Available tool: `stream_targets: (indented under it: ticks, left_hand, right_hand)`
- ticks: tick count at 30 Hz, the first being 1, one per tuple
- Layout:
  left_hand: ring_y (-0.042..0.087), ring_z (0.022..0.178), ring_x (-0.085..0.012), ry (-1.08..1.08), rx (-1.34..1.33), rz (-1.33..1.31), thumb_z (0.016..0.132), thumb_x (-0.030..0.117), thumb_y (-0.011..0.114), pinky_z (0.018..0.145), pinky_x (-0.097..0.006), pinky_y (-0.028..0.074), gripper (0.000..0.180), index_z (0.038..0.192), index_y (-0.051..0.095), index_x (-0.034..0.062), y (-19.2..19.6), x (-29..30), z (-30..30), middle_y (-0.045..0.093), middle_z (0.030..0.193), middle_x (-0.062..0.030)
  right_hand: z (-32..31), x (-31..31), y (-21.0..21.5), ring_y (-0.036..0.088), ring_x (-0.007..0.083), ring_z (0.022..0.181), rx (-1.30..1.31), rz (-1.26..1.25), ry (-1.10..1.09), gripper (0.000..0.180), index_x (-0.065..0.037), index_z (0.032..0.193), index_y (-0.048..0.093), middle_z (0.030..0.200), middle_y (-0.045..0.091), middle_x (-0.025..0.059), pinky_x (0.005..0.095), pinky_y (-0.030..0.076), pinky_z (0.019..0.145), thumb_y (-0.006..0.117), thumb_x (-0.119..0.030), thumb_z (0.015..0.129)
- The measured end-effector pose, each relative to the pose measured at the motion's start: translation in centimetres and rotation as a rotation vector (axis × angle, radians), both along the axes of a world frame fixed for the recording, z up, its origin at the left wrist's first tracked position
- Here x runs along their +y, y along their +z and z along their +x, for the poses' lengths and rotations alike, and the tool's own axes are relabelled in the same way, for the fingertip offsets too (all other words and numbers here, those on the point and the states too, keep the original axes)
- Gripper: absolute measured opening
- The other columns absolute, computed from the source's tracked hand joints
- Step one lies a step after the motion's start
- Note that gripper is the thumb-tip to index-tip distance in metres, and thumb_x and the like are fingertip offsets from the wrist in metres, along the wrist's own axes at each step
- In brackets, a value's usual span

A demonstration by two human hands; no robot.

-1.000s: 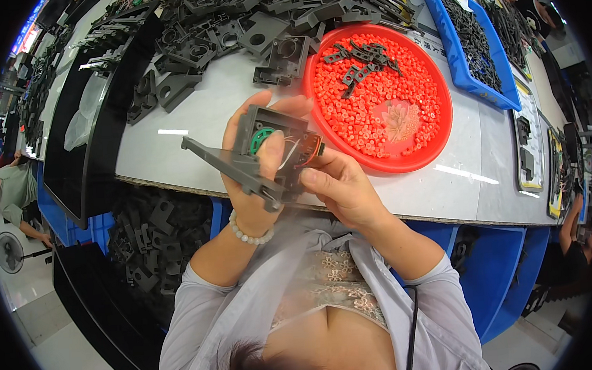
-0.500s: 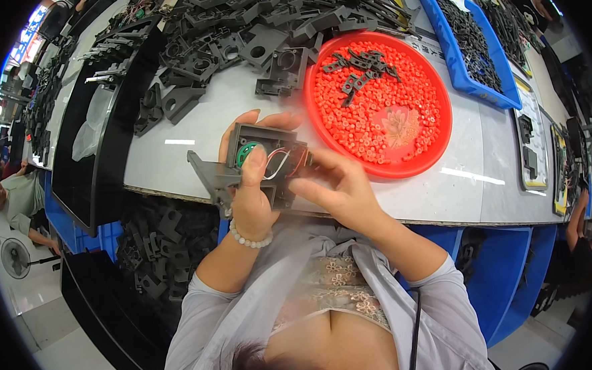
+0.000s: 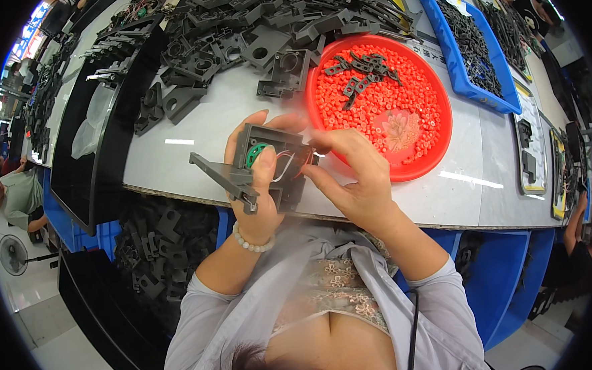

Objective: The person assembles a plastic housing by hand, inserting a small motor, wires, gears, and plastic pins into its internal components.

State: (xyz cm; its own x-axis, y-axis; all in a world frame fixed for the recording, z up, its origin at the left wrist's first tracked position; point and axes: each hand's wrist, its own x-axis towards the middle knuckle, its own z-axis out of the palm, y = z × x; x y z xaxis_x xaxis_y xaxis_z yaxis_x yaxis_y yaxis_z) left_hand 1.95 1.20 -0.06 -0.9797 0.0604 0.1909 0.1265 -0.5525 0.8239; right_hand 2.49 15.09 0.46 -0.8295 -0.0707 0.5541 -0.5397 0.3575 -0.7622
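The right hand [image 3: 359, 175] has drawn slightly outward, fingertips parted near the wires [image 3: 282, 167]; any pinch is unclear. The left hand [image 3: 254, 210] clasps the housing [image 3: 288, 195]; wire handling seems unfinished.

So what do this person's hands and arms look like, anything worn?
Left hand: no glove, bracelet of whitish round beads at the wrist. Right hand: no glove, nothing visible on the wrist. Pale greyish sleeves end around the elbows.

2 own hands [image 3: 257, 212], 1 in-hand hsg [image 3: 290, 193], 1 grn ring [image 3: 251, 155], 1 red basin [image 3: 409, 174]
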Motion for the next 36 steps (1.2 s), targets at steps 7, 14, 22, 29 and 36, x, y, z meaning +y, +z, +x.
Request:
stream_targets:
  ticks: [7, 14, 22, 29, 36]
  left_hand:
    - [0.052, 0.109, -0.0318, 0.068, -0.001, -0.102, 0.090, 0.021, 0.044, 0.088, -0.041, 0.048, 0.043, 0.127, 0.034, 0.0004, 0.0, 0.1, -0.2, 0.048, 0.120, -0.0247]
    - [0.057, 0.097, -0.0183, 0.051, -0.006, 0.005, 0.088, 0.006, 0.048, 0.085, -0.034, 0.049, 0.039, 0.124, 0.037, -0.0038, 0.0, 0.0, -0.1, 0.054, 0.116, -0.0192]
    - [0.054, 0.105, -0.0305, 0.040, -0.183, 0.026, 0.091, 0.018, 0.044, 0.085, -0.041, 0.049, 0.043, 0.129, 0.034, 0.0002, -0.7, 0.2, -1.3, 0.047, 0.123, -0.0235]
    - [0.055, 0.106, -0.0342, 0.008, -0.312, 0.169, 0.090, 0.022, 0.046, 0.079, -0.044, 0.053, 0.046, 0.131, 0.035, 0.0031, -1.7, -1.0, -2.6, 0.050, 0.120, -0.0205]
    - [0.047, 0.117, -0.0308, -0.099, -0.262, 0.201, 0.092, 0.022, 0.044, 0.099, -0.049, 0.038, 0.046, 0.131, 0.036, -0.0003, -1.8, -2.1, -3.7, 0.048, 0.122, -0.0199]
  right_hand:
    - [-0.9, 0.3, -0.5, 0.055, 0.0258, 0.086, 0.342, 0.298, -0.021, 0.028, -0.007, 0.091, 0.062, 0.103, 0.057, 0.0085, 0.0375, 0.044, 0.071, 0.069, -0.007, 0.064]
    - [-1.9, 0.9, 1.4, 0.053, 0.0247, 0.094, 0.327, 0.568, 0.105, 0.024, -0.008, 0.083, 0.062, 0.107, 0.055, 0.0088, 0.0394, 0.041, 0.077, 0.066, -0.018, 0.062]
    - [-1.8, 3.6, 0.6, 0.054, 0.0252, 0.094, 0.202, 0.546, 0.139, 0.031, -0.010, 0.099, 0.061, 0.108, 0.055, 0.0094, 0.0380, 0.042, 0.079, 0.065, -0.013, 0.068]
    - [0.6, 19.7, -0.2, 0.061, 0.0272, 0.081, 0.062, 0.459, -0.568, 0.021, -0.003, 0.096, 0.064, 0.090, 0.062, 0.0132, 0.0346, 0.048, 0.073, 0.063, -0.002, 0.074]
    - [7.5, 44.3, -1.3, 0.064, 0.0192, 0.086, -0.295, 0.591, -1.299, 0.026, 0.000, 0.101, 0.064, 0.097, 0.065, 0.0132, 0.0290, 0.049, 0.075, 0.062, -0.014, 0.079]
